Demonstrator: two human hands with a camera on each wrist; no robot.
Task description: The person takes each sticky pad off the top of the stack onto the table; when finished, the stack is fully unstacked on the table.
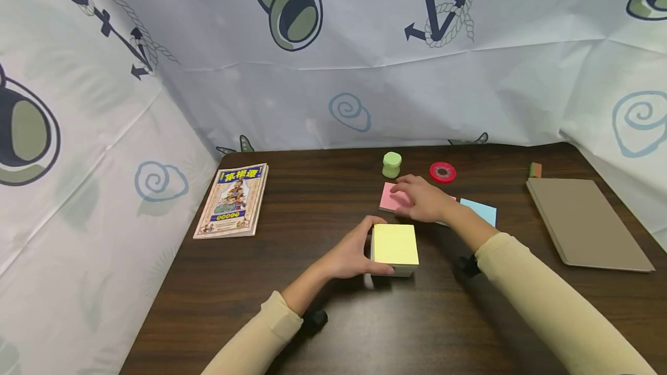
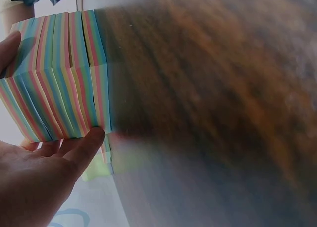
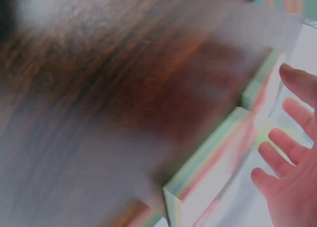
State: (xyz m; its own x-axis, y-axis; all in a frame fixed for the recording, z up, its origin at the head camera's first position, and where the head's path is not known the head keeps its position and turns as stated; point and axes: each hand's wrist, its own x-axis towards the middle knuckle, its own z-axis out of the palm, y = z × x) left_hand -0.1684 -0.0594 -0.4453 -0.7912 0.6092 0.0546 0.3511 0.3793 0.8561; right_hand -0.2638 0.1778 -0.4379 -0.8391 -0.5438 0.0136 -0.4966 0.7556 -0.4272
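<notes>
My left hand [image 1: 348, 256] grips a tall stack of sticky notes [image 1: 395, 243] with a yellow top, its thumb on the near side and its fingers round the far side. Striped coloured edges of the stacked pads [image 2: 57, 83] show in the left wrist view. Over a pink sticky note pad [image 1: 387, 197] beyond the stack hovers my right hand [image 1: 421, 198], its fingers spread apart in the right wrist view and nothing held. Two pink-topped pads [image 3: 213, 162] lie below that hand. Partly behind the right forearm is a light blue sticky note pad [image 1: 480, 211].
A light green waisted object [image 1: 392, 164] and a red ring-shaped object [image 1: 443, 172] sit at the back. On the left lie booklets [image 1: 231, 201]. At right are a flat grey-brown board-like object [image 1: 589, 221] and a small green-and-orange block [image 1: 535, 170]. Printed cloth [image 1: 292, 103] hangs behind the table.
</notes>
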